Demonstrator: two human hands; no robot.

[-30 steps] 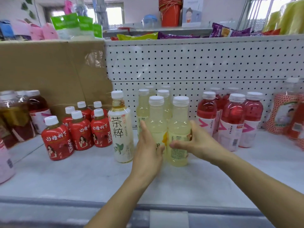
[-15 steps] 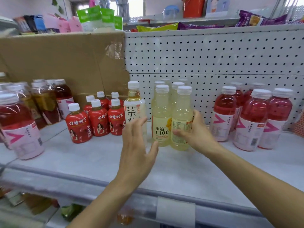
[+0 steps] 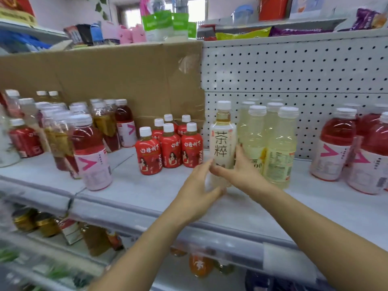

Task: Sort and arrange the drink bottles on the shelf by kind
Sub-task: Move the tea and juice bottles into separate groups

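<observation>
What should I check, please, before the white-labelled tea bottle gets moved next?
1. Grip of the right hand on the tea bottle, low down: ok.
2. Grip of the left hand on it: cannot tell, blurred.
3. The tea bottle upright and capped: ok.
4. Room beside the pale yellow bottles: not ok, the right hand lies close against them.
5. Bare shelf in front for setting down: ok.
</observation>
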